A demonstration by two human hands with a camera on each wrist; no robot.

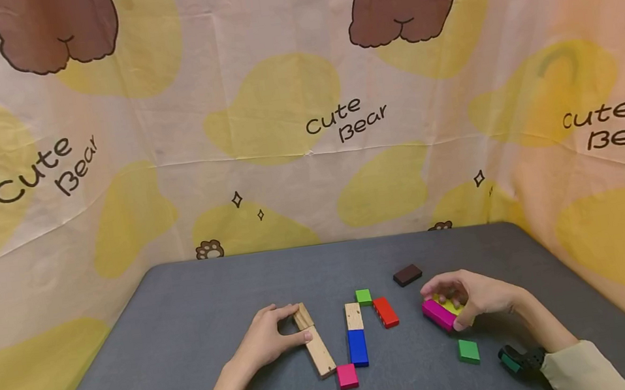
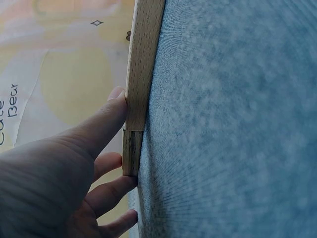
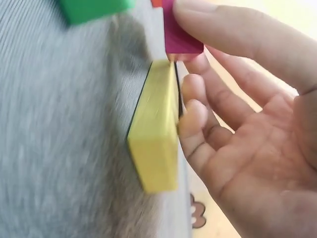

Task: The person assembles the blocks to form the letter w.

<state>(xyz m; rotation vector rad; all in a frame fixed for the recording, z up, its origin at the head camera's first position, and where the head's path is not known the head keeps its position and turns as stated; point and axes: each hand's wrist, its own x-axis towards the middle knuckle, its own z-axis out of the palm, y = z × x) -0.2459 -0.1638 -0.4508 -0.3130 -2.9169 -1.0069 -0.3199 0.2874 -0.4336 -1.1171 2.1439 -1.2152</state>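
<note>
My left hand (image 1: 271, 334) is at the far end of two plain wooden blocks lying end to end. Its thumb presses the long wooden block (image 1: 319, 353) near the joint, and its fingers bend round the short wooden block (image 2: 131, 153). On the right, my right hand (image 1: 482, 294) pinches a magenta block (image 1: 438, 315) between thumb and fingers. In the right wrist view the magenta block looks slightly raised. A yellow block (image 3: 152, 119) lies on the table beneath that hand, beside the curled fingers. The pink block (image 1: 347, 377) lies close to the long wooden block's near end.
Mid-table, a blue block (image 1: 358, 348) meets another wooden block (image 1: 353, 316). Beyond them are a light green block (image 1: 364, 297) and a red block (image 1: 386, 312). A dark brown block (image 1: 407, 275) lies farther back; a green block (image 1: 468, 352) lies near the right wrist.
</note>
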